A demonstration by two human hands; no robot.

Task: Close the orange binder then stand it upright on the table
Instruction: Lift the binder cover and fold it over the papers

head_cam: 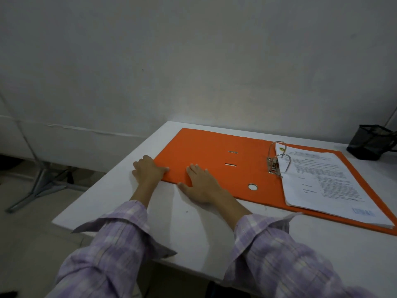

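The orange binder [214, 160] lies open and flat on the white table [171, 229]. Its metal ring mechanism [276, 161] stands in the middle, and a stack of printed white papers [326, 183] rests on the right half. My left hand [148, 171] is at the near left corner of the open cover, thumb on top and fingers curled at the edge. My right hand [202, 183] lies flat with fingers spread on the cover's near edge.
A black mesh pen holder [371, 145] stands at the table's far right. A grey wall runs behind the table. Metal stand legs [40, 186] sit on the floor to the left, beyond the table's left edge.
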